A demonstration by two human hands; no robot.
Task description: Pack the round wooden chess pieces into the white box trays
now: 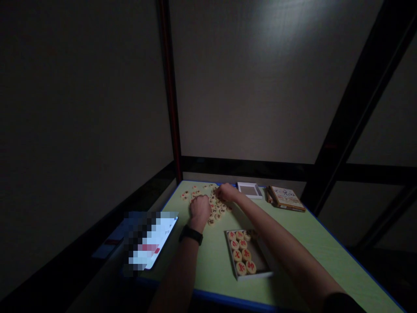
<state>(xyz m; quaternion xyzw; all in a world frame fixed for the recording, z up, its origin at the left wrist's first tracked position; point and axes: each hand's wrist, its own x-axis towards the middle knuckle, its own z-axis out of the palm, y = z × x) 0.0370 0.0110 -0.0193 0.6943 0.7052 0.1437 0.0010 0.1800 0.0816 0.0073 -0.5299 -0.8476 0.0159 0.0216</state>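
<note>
Pieces (213, 210) lay strewn toward the table's (299, 232) far left corner

Round and flat, many showed characters upward. The left hand (200, 207) had its fingers curled over them; the right hand (226, 192), nearer the far edge, bent its fingers down among them. Whether either gripped one could not be told. Toward the near edge, a tray (259, 256) lay lengthwise near to far, red-marked pieces (246, 254) along its left side.

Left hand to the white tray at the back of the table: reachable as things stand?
Probably not directly: the right hand and forearm lie between the left hand and the white tray. It would likely have to go over them.
</note>
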